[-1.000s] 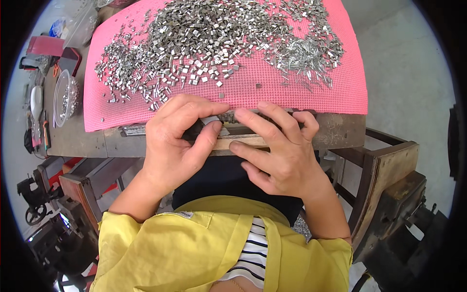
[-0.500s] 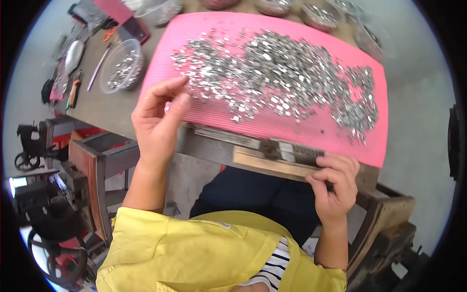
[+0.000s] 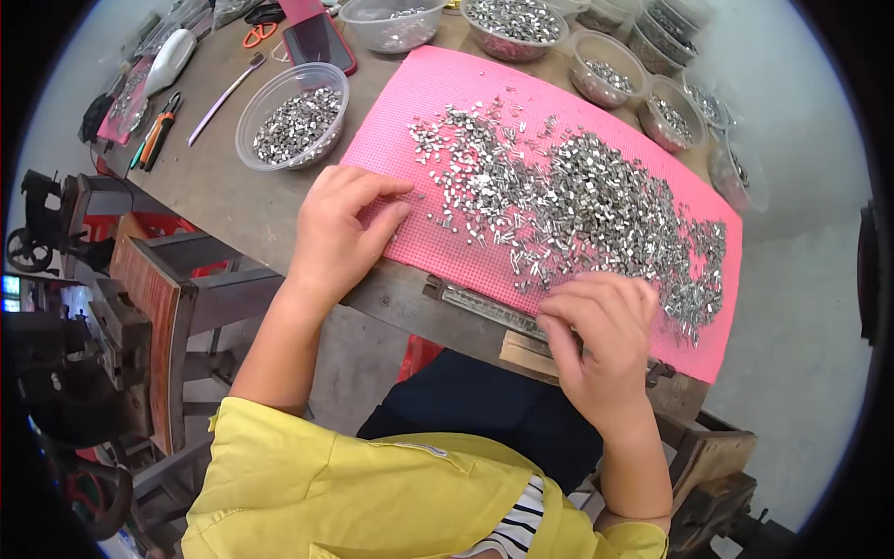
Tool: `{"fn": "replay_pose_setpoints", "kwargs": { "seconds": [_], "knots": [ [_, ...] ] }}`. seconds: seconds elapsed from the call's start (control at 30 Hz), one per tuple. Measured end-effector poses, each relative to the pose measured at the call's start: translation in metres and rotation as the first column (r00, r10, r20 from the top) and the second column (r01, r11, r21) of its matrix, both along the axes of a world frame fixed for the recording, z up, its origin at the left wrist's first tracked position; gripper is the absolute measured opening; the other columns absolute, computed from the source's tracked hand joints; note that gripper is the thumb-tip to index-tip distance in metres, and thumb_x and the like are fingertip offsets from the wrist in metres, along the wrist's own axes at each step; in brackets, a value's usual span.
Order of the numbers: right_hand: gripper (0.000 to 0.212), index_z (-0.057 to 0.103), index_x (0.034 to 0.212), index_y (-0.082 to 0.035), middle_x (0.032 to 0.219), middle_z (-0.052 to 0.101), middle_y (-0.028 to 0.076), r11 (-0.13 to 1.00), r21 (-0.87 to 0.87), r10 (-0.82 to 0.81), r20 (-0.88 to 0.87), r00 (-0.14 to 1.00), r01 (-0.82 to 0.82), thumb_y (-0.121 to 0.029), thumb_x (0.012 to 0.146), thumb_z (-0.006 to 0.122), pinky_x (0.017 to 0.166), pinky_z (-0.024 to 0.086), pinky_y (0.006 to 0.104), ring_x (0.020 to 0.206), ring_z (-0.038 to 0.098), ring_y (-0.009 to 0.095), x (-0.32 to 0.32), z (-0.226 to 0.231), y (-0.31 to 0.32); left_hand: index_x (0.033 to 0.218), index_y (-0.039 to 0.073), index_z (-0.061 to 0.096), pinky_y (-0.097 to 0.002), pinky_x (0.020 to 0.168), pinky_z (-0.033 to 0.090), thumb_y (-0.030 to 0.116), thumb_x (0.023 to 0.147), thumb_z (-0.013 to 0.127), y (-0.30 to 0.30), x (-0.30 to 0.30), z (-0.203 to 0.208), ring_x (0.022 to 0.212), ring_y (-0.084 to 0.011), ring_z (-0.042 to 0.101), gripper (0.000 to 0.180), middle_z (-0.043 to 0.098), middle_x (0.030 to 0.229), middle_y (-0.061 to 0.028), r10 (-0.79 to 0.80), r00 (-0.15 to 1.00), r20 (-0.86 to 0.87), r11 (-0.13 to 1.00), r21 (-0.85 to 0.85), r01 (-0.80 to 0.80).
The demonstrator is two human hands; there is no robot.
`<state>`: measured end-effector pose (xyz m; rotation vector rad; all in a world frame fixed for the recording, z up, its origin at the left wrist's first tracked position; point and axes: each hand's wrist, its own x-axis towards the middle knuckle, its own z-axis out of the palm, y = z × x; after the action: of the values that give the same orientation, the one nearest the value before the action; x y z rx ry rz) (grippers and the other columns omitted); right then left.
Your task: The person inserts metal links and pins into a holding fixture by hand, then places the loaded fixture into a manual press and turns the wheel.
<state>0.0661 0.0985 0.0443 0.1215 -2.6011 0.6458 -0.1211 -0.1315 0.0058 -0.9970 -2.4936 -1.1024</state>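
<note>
A large pile of small silvery metal pieces (image 3: 596,191) lies spread over a pink textured mat (image 3: 400,112). My left hand (image 3: 345,228) rests at the mat's left front edge, thumb and forefinger apart, with a tiny metal piece just past the fingertips. Over the mat's front edge, my right hand (image 3: 603,345) has its fingers curled and the thumb close to the forefinger. Whatever lies between those fingertips, if anything, is too small to make out. Below it, a metal strip (image 3: 489,306) and a wooden block (image 3: 529,352) sit along the table's front edge.
Left of the mat stands a clear tub (image 3: 244,140) of metal pieces, near a phone (image 3: 321,45), a toothbrush (image 3: 223,101), orange-handled pliers (image 3: 160,132) and orange scissors (image 3: 259,35). More tubs (image 3: 607,70) line the far edge. A wooden stool (image 3: 154,307) stands at left.
My view has shifted, showing more of the table's far side. My right hand has moved left from the front-edge strip to the pile's near edge. My left hand has lowered toward the mat.
</note>
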Motion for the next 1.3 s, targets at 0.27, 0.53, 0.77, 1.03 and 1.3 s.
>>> {"fn": "replay_pose_setpoints", "kwargs": {
  "seconds": [0.27,0.53,0.77,1.03,1.3],
  "knots": [
    [0.016,0.072,0.095,-0.011,0.099,0.069,0.000,0.997,0.009,0.076,0.083,0.994,-0.077,-0.012,0.082,0.080,0.095,0.035,0.0459,0.104,0.063,0.024,-0.014,-0.008,-0.007,0.102,0.010,0.079,-0.0394,0.079,0.056,0.012,0.083,0.081,0.019,-0.035,0.006,0.089,-0.0286,0.071,0.019,0.071,0.092,-0.0083,-0.110,0.984,0.138,0.993,-0.034,0.116],
    [0.017,0.072,0.096,-0.011,0.099,0.069,0.000,0.996,0.025,0.080,0.121,0.989,-0.084,-0.011,0.082,0.080,0.095,0.034,0.0453,0.105,0.063,0.024,-0.015,-0.010,-0.003,0.101,0.004,0.079,-0.0339,0.076,0.057,0.005,0.081,0.083,0.025,-0.045,0.010,0.084,-0.0224,0.072,0.019,0.073,0.093,-0.0080,-0.182,0.978,0.104,0.958,-0.204,0.200],
    [0.017,0.072,0.096,-0.012,0.099,0.068,-0.001,0.990,0.075,0.118,0.062,0.991,-0.122,-0.010,0.081,0.080,0.094,0.033,0.0449,0.105,0.063,0.022,-0.039,-0.002,-0.001,0.093,0.009,0.080,-0.0391,0.075,0.057,0.015,0.082,0.082,0.023,-0.047,0.004,0.082,-0.0282,0.071,0.013,0.072,0.091,-0.0066,-0.126,0.976,0.175,0.991,-0.025,0.132],
    [0.017,0.071,0.095,-0.013,0.098,0.067,-0.002,0.980,0.100,0.170,0.021,0.985,-0.171,-0.011,0.081,0.080,0.094,0.033,0.0456,0.104,0.063,0.020,-0.056,0.000,-0.003,0.091,0.010,0.078,-0.0405,0.071,0.057,0.014,0.086,0.076,0.028,-0.039,0.000,0.080,-0.0299,0.071,0.007,0.068,0.085,-0.0073,-0.074,0.990,-0.123,0.981,-0.186,0.050],
    [0.018,0.072,0.096,-0.013,0.098,0.067,-0.002,0.983,0.103,0.145,0.054,0.988,-0.150,-0.012,0.081,0.081,0.093,0.033,0.0456,0.104,0.063,0.020,-0.046,-0.003,0.006,0.091,0.010,0.071,-0.0396,0.067,0.056,0.012,0.083,0.075,0.028,-0.040,-0.007,0.078,-0.0280,0.069,0.009,0.066,0.086,-0.0058,-0.117,0.963,-0.243,0.982,-0.176,0.075]
  ]
}}
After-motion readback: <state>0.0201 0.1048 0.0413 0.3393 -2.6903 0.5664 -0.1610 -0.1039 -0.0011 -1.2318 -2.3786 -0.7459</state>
